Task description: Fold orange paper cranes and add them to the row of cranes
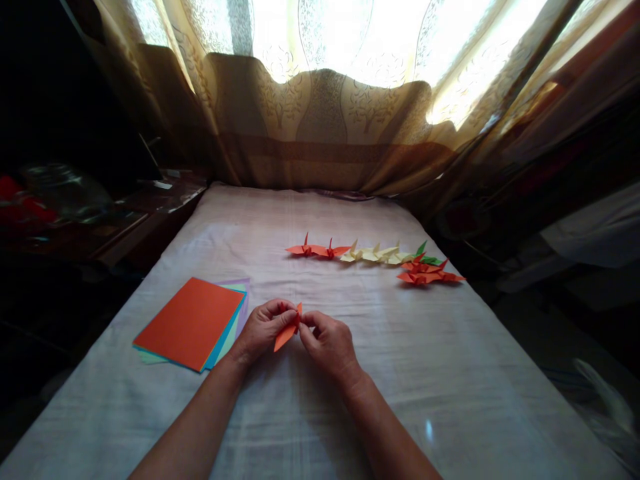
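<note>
Both hands, left hand point(263, 328) and right hand point(327, 342), pinch a folded orange paper point(287, 333) above the cloth-covered table point(450, 373)

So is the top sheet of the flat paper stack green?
No, the flat paper stack left of the left hand has an orange sheet on top.

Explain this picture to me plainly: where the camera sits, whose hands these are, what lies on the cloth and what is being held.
There is one picture, taken by a camera worn on a person's head, looking forward and down. No machine is involved: the left hand and right hand are that person's own. Together they pinch a partly folded orange paper piece above a cloth-covered table. To the left lies a stack of coloured paper sheets, orange on top. Farther back runs a row of finished origami cranes in orange, cream and green. Curtains hang behind, lit by a window.
</note>
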Demonstrator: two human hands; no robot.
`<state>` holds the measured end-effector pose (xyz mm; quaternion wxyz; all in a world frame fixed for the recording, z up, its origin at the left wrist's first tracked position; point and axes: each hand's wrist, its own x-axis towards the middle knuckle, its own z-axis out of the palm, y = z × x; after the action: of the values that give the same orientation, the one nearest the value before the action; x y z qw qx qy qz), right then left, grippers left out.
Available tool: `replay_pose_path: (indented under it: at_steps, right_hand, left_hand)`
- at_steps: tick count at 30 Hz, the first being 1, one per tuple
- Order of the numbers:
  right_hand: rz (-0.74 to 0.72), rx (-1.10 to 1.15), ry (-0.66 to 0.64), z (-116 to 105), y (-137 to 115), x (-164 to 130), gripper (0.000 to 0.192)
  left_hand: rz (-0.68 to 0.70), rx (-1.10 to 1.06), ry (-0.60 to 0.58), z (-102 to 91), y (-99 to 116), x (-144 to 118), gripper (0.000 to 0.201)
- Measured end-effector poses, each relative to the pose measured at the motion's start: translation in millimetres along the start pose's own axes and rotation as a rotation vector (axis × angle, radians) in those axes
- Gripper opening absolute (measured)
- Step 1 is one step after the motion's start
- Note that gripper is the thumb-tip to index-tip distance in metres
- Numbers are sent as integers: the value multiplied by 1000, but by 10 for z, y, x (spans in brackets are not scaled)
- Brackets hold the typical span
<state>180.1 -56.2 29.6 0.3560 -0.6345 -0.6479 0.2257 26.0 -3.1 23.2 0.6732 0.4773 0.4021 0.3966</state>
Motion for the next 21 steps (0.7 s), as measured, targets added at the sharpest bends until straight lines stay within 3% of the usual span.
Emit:
replay_pose_path:
  at_steps: [21]
  right_hand:
    - [-30,-126,88,-16,-43,-19,15]
  left_hand:
    - [-20,16,-17,17,17,2,44]
